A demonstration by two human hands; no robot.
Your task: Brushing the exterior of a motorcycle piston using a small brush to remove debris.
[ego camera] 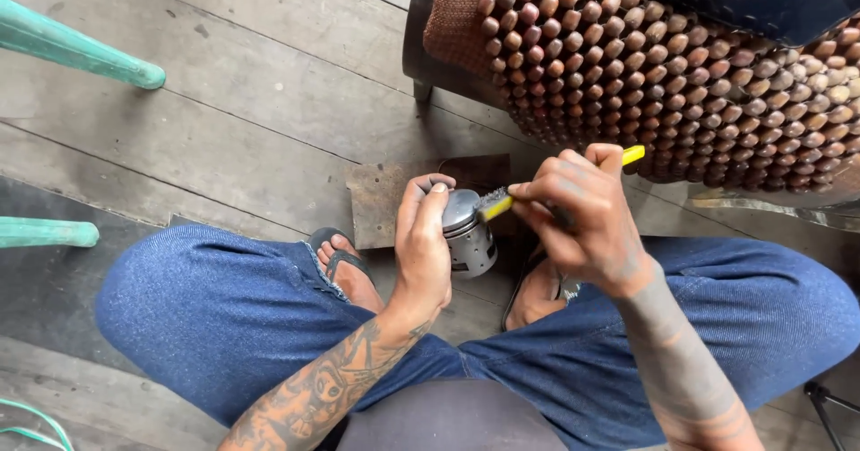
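My left hand [423,247] grips a silver metal piston [469,234], a ringed cylinder with a rounded crown, held above my feet. My right hand [580,220] holds a small wire brush with a yellow handle [632,154]; its bristle end [492,203] rests against the top edge of the piston. Both forearms carry tattoos. I sit with my knees apart in blue jeans [215,312], wearing dark sandals [339,252].
A seat covered with a brown wooden-bead mat [663,84] stands just beyond my hands. A flat dark plate [381,202] lies on the grey plank floor [251,102]. Two turquoise furniture legs [81,52] jut in from the left.
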